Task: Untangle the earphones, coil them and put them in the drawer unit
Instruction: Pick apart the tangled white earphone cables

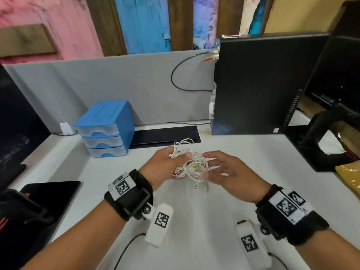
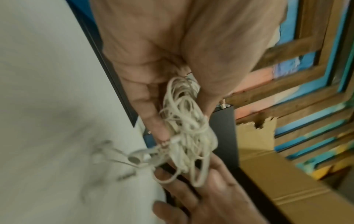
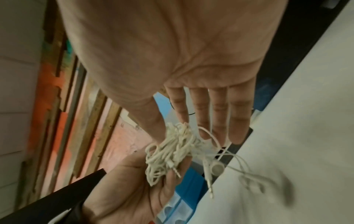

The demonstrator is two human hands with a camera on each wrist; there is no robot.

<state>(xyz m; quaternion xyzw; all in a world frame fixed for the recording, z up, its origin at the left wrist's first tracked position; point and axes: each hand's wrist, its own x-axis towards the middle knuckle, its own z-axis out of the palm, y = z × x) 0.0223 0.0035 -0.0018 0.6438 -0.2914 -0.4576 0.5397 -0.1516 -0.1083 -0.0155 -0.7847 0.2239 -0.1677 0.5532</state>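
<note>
White earphones (image 1: 190, 164). Blue drawer unit (image 1: 106, 129) at 10 o'clock of them, with 3 clear drawers. White table (image 1: 194, 211). Black computer (image 1: 259, 84) at 1 o'clock. Grey partition (image 1: 116, 84). Black wristbands carry black-and-white square-patterned tags (image 1: 122, 187).

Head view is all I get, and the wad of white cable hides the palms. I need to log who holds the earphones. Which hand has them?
Observer: The left hand holds the earphones; the left wrist view shows thumb and fingers pinching the bundle.
Operator: And the right hand's grip?
Observer: No grip. In the right wrist view the right hand is flat, fingers straight, with only the tips at the tangle.
Operator: Anything hanging loose?
Observer: Yes. An earbud and the jack plug dangle below the bundle, above the white desk.
Operator: Drawer unit open?
Observer: The part of the drawer unit seen there shows shut drawers.
</note>
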